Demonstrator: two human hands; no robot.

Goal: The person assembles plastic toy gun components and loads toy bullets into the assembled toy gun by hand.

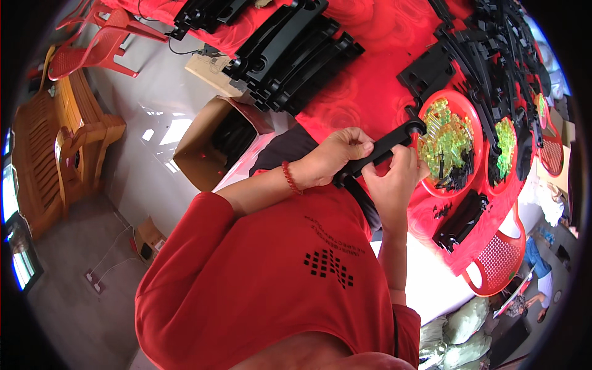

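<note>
Both my hands hold a long black plastic part [383, 147] with rounded ends, slanting over the table's near edge. My left hand [338, 155] grips its left side, thumb on top. The fingers of my right hand [394, 176] are bent against its near side; whether they pinch a small piece as well is hidden. Just right of the part's far end sits a red basin [475, 126]. In it lie translucent yellow-green plastic pieces [439, 132] and small black pieces [457, 176].
The red-covered table [345, 102] bears a stack of black parts [290, 55], more black parts [472, 55] at far right, and a second basin of yellow-green pieces [505, 148]. Left of me stands an open cardboard box [200, 145]. A red chair [502, 262] stands at right, a wooden bench [61, 142] at left.
</note>
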